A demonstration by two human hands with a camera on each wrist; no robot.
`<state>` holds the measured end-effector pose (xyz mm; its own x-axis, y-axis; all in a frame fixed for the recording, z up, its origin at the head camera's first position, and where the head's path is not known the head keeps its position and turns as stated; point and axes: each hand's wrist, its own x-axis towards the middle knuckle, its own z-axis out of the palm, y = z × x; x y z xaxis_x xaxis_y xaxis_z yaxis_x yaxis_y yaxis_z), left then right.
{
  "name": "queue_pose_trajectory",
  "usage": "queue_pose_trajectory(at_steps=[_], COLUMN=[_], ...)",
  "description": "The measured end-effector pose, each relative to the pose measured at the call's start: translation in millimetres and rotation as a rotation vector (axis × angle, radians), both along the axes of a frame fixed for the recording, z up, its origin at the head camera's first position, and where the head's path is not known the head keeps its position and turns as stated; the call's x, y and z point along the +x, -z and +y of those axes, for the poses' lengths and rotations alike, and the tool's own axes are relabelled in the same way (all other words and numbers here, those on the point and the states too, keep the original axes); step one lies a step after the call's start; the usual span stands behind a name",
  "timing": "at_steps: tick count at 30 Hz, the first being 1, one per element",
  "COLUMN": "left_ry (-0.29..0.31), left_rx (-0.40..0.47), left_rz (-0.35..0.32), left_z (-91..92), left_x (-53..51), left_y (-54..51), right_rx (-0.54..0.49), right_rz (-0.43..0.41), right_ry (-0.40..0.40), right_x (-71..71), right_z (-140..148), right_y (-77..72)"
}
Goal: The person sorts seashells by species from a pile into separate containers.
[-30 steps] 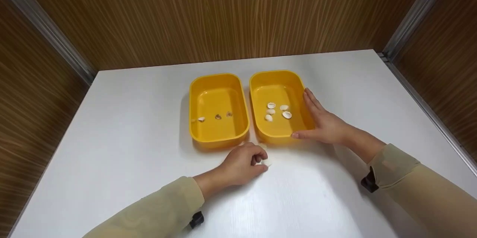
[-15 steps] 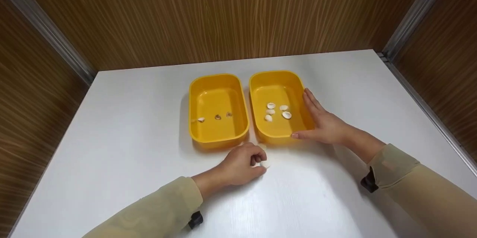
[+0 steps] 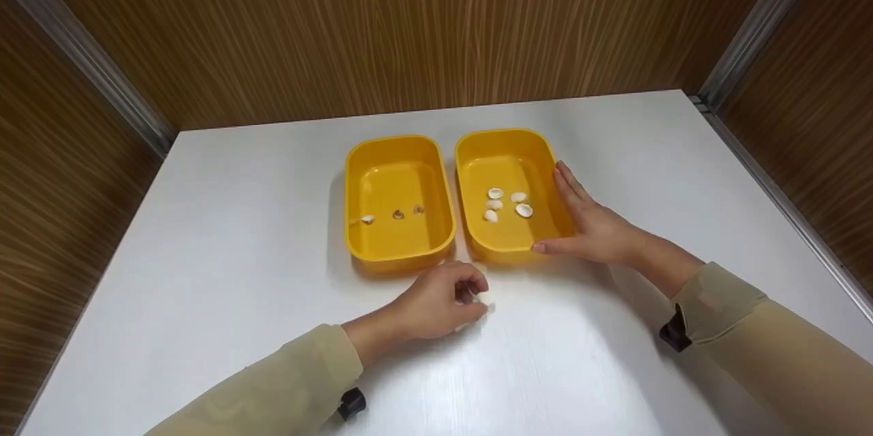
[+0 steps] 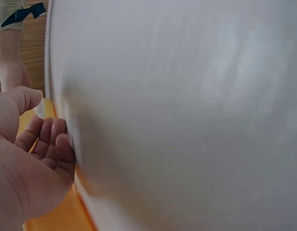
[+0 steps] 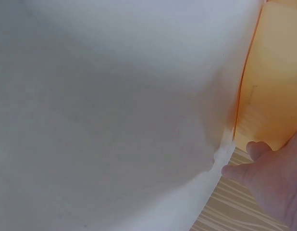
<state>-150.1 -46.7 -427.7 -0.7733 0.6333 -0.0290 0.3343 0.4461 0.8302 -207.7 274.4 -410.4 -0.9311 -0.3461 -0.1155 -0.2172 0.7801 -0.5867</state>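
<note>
Between thumb and fingers, my left hand (image 3: 436, 303) pinches a small white seashell (image 3: 483, 298) in front of the two yellow bins. The left wrist view shows the ribbed shell (image 4: 40, 109) at the thumb tip. My right hand (image 3: 603, 233) rests with spread thumb and straight fingers against the outer right side of the right bin (image 3: 508, 239). Several white seashells (image 3: 524, 210) lie inside that bin. In the left bin (image 3: 382, 239) are a whitish spiral shell (image 3: 367, 219) and two brownish shells (image 3: 398, 214).
Both bins stand side by side on a white table (image 3: 252, 218), a narrow gap between them. A wood-grain panel (image 3: 436, 26) rises behind the table, with similar panels left and right.
The left wrist and sleeve have shifted slightly to the left, the shell still in the fingers. My right hand and the bins look the same.
</note>
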Motion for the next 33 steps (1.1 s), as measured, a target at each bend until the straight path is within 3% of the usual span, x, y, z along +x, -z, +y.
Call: queue_pose_trajectory(at_steps=[6,13,22,27,33], left_ry=[0.050,0.061,0.017,-0.016,-0.050], left_rx=[0.050,0.103,0.144,0.139,0.105], left_rz=[0.002,0.056,0.138,0.166,0.120], left_z=[-0.2,3.7,3.9,5.9,16.0], left_x=[2.2,-2.4,-26.7,-42.0,-62.2], left_y=[-19.0,-54.7,-87.8,-96.9,-102.6], right_rx=[0.009,0.016,0.016,0.006,0.016], right_rz=[-0.006,-0.004,-0.009,-0.005,-0.010], right_ry=[0.009,0.017,0.012,-0.007,0.006], right_x=[-0.5,-1.9,-2.6,-2.1,-1.1], right_z=[-0.4,-1.5,-2.3,-2.2,-1.3], right_y=[0.0,-0.5,0.1,0.3,0.1])
